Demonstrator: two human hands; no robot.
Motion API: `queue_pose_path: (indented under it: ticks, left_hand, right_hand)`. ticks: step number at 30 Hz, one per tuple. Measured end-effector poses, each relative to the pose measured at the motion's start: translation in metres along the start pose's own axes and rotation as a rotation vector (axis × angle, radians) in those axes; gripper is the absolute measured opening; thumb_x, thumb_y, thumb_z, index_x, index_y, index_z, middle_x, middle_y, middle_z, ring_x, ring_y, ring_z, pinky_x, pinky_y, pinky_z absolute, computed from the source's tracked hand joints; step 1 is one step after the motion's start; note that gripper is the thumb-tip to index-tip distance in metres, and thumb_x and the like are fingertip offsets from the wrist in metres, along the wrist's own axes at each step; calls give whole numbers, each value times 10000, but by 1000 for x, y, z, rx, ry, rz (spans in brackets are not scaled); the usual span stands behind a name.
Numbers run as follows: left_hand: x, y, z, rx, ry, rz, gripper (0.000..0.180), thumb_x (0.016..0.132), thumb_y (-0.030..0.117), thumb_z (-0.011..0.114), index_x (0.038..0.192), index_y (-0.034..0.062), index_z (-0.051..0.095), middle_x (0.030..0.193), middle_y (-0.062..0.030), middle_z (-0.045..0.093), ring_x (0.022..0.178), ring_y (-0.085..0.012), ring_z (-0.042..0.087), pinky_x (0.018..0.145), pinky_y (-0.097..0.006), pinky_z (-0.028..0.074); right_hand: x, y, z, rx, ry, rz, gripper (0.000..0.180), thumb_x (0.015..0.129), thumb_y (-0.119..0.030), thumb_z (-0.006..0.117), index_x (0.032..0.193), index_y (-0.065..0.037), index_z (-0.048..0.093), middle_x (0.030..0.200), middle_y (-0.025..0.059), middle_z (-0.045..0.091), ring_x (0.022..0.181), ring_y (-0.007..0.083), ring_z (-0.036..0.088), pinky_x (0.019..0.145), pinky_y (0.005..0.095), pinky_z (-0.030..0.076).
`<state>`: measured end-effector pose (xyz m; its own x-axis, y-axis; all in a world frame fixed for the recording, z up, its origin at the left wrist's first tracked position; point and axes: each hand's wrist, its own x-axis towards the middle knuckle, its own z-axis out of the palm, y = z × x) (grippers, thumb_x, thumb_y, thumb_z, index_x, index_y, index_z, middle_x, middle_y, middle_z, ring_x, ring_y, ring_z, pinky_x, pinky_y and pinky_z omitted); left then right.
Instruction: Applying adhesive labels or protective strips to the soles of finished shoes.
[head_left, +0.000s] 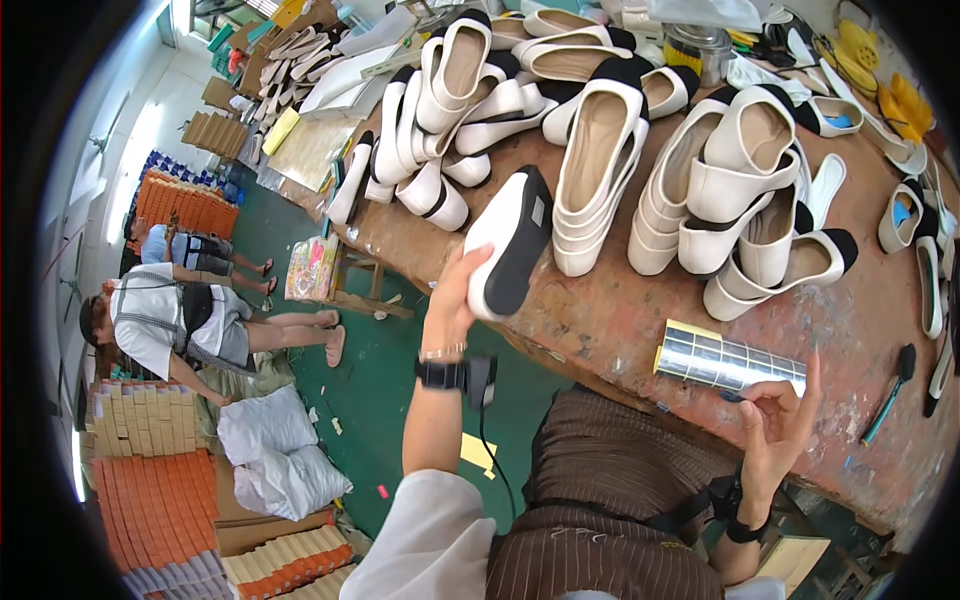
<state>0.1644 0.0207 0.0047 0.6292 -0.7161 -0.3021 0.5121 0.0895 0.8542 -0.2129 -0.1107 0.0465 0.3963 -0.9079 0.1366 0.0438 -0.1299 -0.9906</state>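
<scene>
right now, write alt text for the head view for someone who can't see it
A person's left hand holds a white shoe, its black sole showing; the right hand is by a silver gridded roll on a worn worktable. Stacks of cream shoes with black toes crowd the table's far side.

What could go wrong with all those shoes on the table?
The white shoe in the left grip is near the edge of the table, so it might fall if it slips. The piled shoes rest on one another, so a bump could topple some. The silver roll beside the right grip might roll if nudged.
</scene>
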Motion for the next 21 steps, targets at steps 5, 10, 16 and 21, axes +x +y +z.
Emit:
queue_pose_path:
  ticks: [5, 10, 16, 21]
  left_hand:
    - [-73, -18, 20, -556, -280, 57, 755, 839, 286, 590, 1458, -38, 304, 1421, -208, 462, 1281, -350, 493, 1109, -607, 322]
    - [-104, -13, 34, -424, -225, 132, 945, 750, 471, 635, 1501, 34, 264, 1508, -171, 361, 1329, -400, 417, 1075, -726, 229]
    - [-54, 122, -1, 143, 80, 622, 566, 854, 258, 579, 1305, -65, 473, 1138, -200, 642, 946, -269, 684, 821, -357, 579]
    - [67, 273, 27, 1034, 251, 704, 446, 862, 232, 680, 1192, -51, 581, 1018, -148, 687, 858, -197, 689, 715, -331, 550]
  right_hand:
    - [29, -17, 35, 99, -203, 53, 864, 800, 67, 666, 1516, 2, 186, 861, 70, 603, 794, 135, 600, 774, 250, 511]
    - [55, -45, 61, -101, -461, -331, 861, 748, 4, 762, 1472, 38, 298, 755, 57, 613, 707, 140, 603, 721, 266, 487]
    - [37, -29, 48, -153, -393, -148, 864, 731, 45, 740, 1477, 24, 305, 751, 64, 618, 710, 149, 611, 727, 274, 499]
    - [6, -16, 25, -91, -253, 49, 862, 758, 57, 700, 1500, 2, 265, 770, 46, 596, 711, 123, 595, 707, 252, 507]
